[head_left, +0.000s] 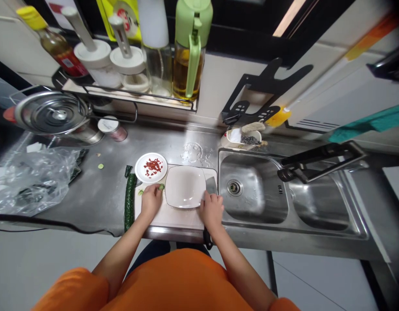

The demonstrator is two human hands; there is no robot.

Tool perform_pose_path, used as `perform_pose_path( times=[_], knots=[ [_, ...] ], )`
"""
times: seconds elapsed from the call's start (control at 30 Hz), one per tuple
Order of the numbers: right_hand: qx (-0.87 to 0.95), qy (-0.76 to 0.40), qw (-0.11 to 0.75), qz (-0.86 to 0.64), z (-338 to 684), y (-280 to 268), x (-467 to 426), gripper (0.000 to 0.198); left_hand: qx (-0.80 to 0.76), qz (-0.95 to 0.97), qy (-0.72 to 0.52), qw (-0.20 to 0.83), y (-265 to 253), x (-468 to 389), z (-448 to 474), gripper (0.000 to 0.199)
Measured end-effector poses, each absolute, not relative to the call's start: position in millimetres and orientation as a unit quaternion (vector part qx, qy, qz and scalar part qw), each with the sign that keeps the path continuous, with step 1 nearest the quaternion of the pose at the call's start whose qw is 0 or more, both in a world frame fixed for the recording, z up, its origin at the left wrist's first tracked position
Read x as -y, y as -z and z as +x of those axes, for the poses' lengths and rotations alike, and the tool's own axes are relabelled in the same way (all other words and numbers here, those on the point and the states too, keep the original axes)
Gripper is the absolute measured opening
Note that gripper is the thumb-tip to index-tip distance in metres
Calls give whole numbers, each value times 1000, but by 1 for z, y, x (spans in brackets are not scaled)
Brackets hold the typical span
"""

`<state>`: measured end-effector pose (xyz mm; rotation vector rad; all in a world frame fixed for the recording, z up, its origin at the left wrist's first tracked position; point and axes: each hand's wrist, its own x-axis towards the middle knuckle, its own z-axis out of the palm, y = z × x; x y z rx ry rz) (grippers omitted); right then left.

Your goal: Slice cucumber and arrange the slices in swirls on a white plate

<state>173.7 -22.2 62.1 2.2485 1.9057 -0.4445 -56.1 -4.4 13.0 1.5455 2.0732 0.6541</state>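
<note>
A white, rounded rectangular plate (185,187) rests on the light cutting board (180,219). At its right rim my right hand (212,210) has its fingers closed on the edge. Beneath that hand lies a knife; its blade (211,185) shows beyond the fingers and its black handle (207,239) sticks out at the counter's front. My left hand (151,201) is closed on a small green cucumber piece (161,187), just left of the plate. A long dark green cucumber (130,203) lies along the board's left side, with a cut-off end (128,171) above it.
A round white plate (151,168) holds chopped red bits. Farther left are a cucumber slice (100,166), a plastic bag (34,177) and a lidded pot (57,113). A double sink (254,188) with a black faucet (319,162) is on the right. Bottles stand on a rack (128,96).
</note>
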Motion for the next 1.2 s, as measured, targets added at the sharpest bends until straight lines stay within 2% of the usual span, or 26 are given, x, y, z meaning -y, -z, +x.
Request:
perform_pose_path(
  times=[0.2,0.33,0.53,0.67,0.8,0.93,1.07,1.2],
  knots=[
    [-634,159,68,754,174,-67,23,38,-773,537,-231,248,-15,4,-57,14],
    [-636,185,32,749,173,-67,22,37,-784,478,-240,315,-29,6,-59,16],
    [-670,320,-126,658,155,-66,-2,27,-679,440,-310,499,-48,-4,-54,27],
    [-649,388,-218,617,142,-66,-25,17,-611,452,-281,586,-58,-20,-39,32],
    [-600,465,-214,615,142,-66,-38,13,-591,453,-269,611,-64,-31,-27,34],
    [-573,488,-212,623,148,-66,-38,13,-581,428,-287,630,-64,-34,-23,35],
    [-571,491,-225,618,150,-68,-36,16,-599,316,-294,675,-60,-31,-23,39],
    [-597,475,-245,598,151,-72,-36,16,-606,183,-240,736,-61,-30,-18,39]
  ],
)
